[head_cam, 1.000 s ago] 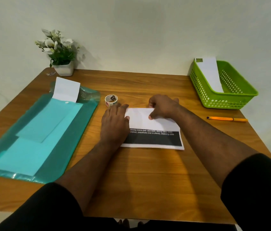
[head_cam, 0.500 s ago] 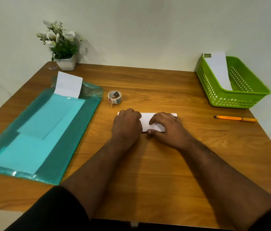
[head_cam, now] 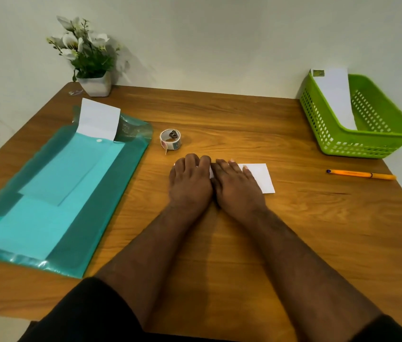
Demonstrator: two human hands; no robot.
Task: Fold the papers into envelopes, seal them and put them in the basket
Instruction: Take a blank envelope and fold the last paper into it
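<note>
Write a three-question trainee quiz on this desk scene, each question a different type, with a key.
1. True or false: the green basket already holds a white envelope.
2. Multiple choice: what lies nearest the folded paper under the left hand and right hand? A) the sticker roll B) the orange pen C) the flower pot
3. Fill in: the spare sheets lie inside a teal ____ on the table's left side.

Key: 1 true; 2 A; 3 folder.
</note>
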